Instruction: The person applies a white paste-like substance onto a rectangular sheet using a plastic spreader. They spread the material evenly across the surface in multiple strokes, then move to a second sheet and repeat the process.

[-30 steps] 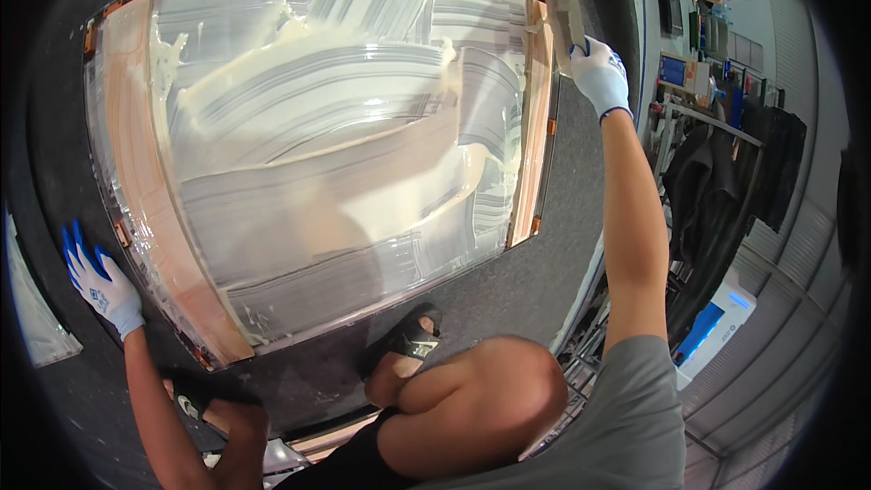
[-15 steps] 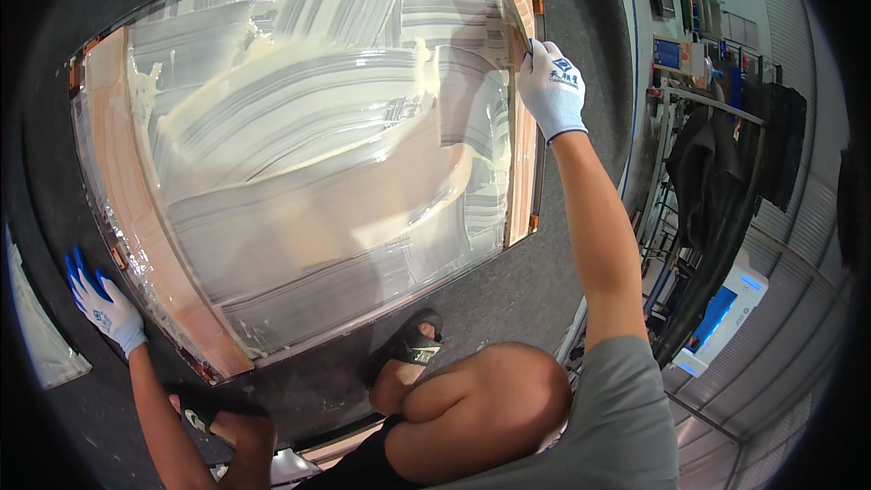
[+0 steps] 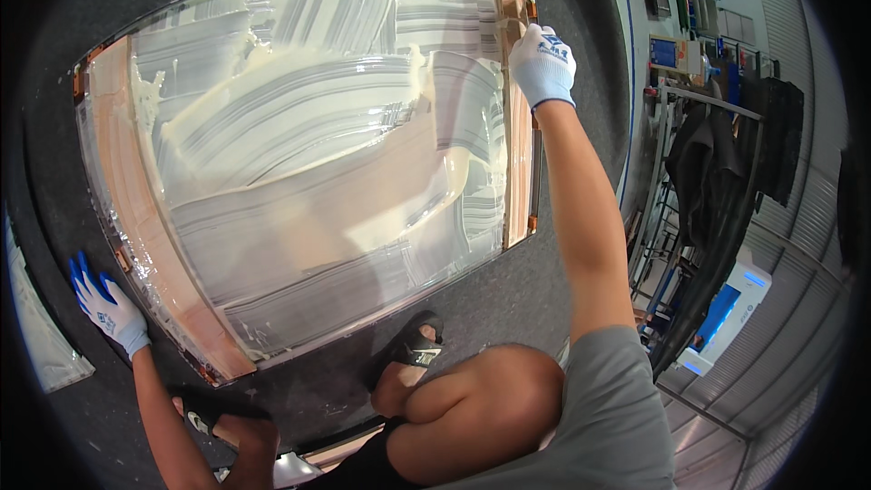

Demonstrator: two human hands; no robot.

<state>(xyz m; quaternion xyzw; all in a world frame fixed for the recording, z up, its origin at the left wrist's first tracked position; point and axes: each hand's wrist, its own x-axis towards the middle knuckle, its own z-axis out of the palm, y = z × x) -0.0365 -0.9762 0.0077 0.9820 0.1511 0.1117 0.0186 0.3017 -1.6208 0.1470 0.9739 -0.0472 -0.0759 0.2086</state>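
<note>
A large flat panel point(image 3: 299, 127) lies before me, smeared with streaky cream-white paste. Along its left side runs a pinkish-tan strip point(image 3: 136, 181), and a narrower tan strip point(image 3: 517, 163) lines the right side. At the far right corner my right hand point(image 3: 543, 63), in a white knit glove, is closed around a thin-edged scraper point(image 3: 523, 2), mostly hidden by the fingers. My left hand point(image 3: 109, 304), in a white glove with blue fingertips, rests on the dark floor beside the panel's left edge. Its fingers are spread and it holds nothing.
Small orange-brown corner clips point(image 3: 533, 222) sit around the panel's edge. Another whitish panel point(image 3: 41, 336) lies at far left. My sandalled foot point(image 3: 417, 349) is close to the near edge. A metal rack point(image 3: 708, 100) with dark cloth stands at right.
My right hand has moved slightly left and away from me along the right strip, the scraper turning nearly edge-on. The left hand stays on the floor, and the whole view has shifted slightly.
</note>
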